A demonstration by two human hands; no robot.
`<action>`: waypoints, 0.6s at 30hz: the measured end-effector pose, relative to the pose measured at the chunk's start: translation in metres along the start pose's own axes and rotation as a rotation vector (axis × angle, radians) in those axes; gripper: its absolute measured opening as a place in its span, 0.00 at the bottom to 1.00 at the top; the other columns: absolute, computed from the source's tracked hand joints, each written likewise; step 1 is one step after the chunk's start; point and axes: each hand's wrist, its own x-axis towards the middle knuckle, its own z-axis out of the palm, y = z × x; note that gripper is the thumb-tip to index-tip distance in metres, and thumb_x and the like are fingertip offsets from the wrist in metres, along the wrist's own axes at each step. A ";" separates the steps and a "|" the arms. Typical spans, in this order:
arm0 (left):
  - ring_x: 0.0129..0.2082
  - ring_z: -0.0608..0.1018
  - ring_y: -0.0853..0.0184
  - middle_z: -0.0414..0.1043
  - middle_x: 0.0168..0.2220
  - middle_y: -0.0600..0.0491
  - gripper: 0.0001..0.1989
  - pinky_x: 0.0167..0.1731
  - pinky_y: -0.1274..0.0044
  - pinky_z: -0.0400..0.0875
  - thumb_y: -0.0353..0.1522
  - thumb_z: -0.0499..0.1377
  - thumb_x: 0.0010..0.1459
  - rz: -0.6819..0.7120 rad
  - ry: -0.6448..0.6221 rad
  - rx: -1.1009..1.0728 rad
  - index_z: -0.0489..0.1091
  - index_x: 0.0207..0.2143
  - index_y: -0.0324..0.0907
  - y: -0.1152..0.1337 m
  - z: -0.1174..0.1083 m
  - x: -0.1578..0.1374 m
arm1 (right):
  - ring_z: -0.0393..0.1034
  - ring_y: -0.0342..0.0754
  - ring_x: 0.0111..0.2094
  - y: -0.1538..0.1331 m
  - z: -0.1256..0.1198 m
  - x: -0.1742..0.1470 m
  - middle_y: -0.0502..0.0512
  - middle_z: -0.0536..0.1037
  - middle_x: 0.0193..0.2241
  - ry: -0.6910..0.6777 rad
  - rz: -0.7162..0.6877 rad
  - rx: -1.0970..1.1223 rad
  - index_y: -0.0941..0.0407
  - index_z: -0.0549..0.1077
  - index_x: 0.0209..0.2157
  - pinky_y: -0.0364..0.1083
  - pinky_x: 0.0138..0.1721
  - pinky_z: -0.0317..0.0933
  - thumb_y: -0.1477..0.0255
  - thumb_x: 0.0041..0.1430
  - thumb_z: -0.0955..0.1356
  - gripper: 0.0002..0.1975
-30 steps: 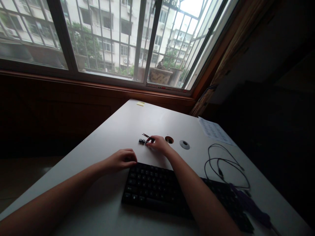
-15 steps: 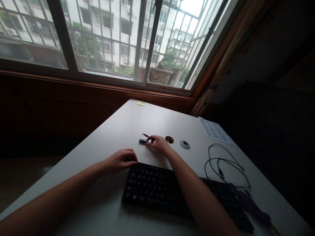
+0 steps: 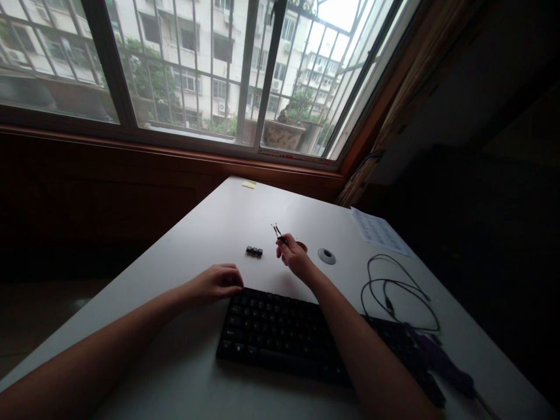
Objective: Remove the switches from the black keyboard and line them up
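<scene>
A black keyboard (image 3: pixel 271 332) lies on the white desk, partly behind my right forearm. My left hand (image 3: pixel 224 281) rests at its upper left corner, fingers curled in and touching the edge. Held up over the desk, my right hand (image 3: pixel 296 256) is closed around a keycap puller (image 3: pixel 277 230) whose two thin wire prongs point away from me. Nothing shows between the prongs. Left of that hand, three black keycaps (image 3: pixel 254 251) sit side by side in a short row on the desk.
Behind my right hand is a round cable hole (image 3: pixel 301 245), with its grey cover (image 3: pixel 326 256) beside it. A coiled black cable (image 3: pixel 396 291), a purple-handled tool (image 3: pixel 444 361) and a printed sheet (image 3: pixel 380 230) lie to the right. A yellow note (image 3: pixel 249 184) marks the far corner.
My right hand has moved right and up from the keycap row with the keycap puller, leaving all three keycaps in view. My left hand stays at the keyboard corner.
</scene>
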 end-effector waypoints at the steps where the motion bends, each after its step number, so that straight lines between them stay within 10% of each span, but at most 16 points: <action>1: 0.34 0.75 0.66 0.73 0.37 0.49 0.10 0.36 0.77 0.70 0.37 0.60 0.63 0.000 -0.002 -0.001 0.76 0.37 0.39 -0.001 0.000 0.000 | 0.64 0.44 0.23 -0.004 -0.002 -0.006 0.49 0.72 0.26 -0.001 -0.011 0.046 0.53 0.69 0.41 0.45 0.28 0.61 0.58 0.66 0.59 0.15; 5: 0.35 0.75 0.66 0.73 0.37 0.49 0.10 0.36 0.77 0.70 0.37 0.60 0.62 0.004 -0.004 -0.002 0.76 0.38 0.39 -0.007 0.001 0.000 | 0.66 0.47 0.35 -0.029 -0.010 -0.037 0.54 0.70 0.36 0.066 -0.091 0.120 0.53 0.76 0.37 0.46 0.36 0.63 0.58 0.62 0.66 0.14; 18: 0.35 0.77 0.66 0.74 0.37 0.49 0.12 0.37 0.76 0.71 0.39 0.62 0.62 0.016 -0.009 -0.032 0.76 0.37 0.39 -0.003 -0.002 0.001 | 0.65 0.44 0.29 -0.054 0.009 -0.093 0.51 0.69 0.30 0.054 -0.048 0.173 0.54 0.81 0.35 0.45 0.30 0.62 0.61 0.60 0.70 0.12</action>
